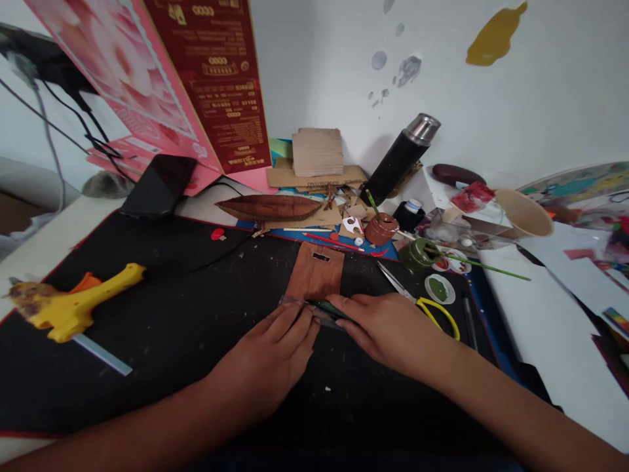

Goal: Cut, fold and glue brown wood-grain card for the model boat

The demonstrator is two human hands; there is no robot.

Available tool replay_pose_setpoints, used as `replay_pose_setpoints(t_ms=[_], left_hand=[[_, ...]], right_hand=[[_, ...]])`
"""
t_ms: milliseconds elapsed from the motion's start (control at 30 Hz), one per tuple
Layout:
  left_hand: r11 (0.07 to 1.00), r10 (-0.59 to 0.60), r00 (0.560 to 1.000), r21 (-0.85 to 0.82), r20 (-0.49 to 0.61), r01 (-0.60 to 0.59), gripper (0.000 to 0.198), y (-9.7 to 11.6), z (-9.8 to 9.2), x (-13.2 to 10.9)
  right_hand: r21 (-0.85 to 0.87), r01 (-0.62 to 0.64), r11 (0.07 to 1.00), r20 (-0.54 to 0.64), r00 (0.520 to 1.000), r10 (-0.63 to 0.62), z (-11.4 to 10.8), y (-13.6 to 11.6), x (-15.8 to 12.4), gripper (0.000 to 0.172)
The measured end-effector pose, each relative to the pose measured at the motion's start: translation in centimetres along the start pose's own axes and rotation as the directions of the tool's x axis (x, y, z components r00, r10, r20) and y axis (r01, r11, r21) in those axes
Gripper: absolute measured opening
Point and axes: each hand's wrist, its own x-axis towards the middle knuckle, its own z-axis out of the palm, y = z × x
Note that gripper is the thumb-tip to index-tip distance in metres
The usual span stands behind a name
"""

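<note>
A brown-painted cardboard piece [314,275] with a small dark rectangular slot near its top lies on the black mat [196,354]. At its near edge is a greyish strip [328,318], mostly covered by my fingers. My left hand [275,341] is closed, its fingers pressed together over that edge; what they grip, if anything, is hidden. From the right, my right hand [393,328] pinches a slim dark green piece [330,307] between thumb and fingers, close to the left fingertips. The green piece's exact kind cannot be made out.
A yellow glue gun [73,308] lies at left. Yellow-handled scissors [417,298] rest beside my right hand. Behind stand a brown paint jar [381,229], a green paint jar [417,255], a black thermos [400,160] and a brown boat-shaped piece [268,206]. A phone [160,187] sits back left.
</note>
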Motion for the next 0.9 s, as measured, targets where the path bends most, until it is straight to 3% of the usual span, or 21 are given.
replay_pose_setpoints(t_ms=[600,900], left_hand=[[1.0,-0.006,0.996,-0.021,0.085,0.008,0.045,0.01,-0.32,-0.15],[1.0,-0.003,0.997,-0.016,0.074,0.004,0.044,0.03,-0.25,-0.14]], right_hand=[[-0.04,0.007,0.999,0.019,1.0,-0.006,-0.27,-0.15,0.43,0.037],[-0.092,0.022,0.996,0.016,1.0,-0.021,-0.37,-0.45,0.57,0.037]])
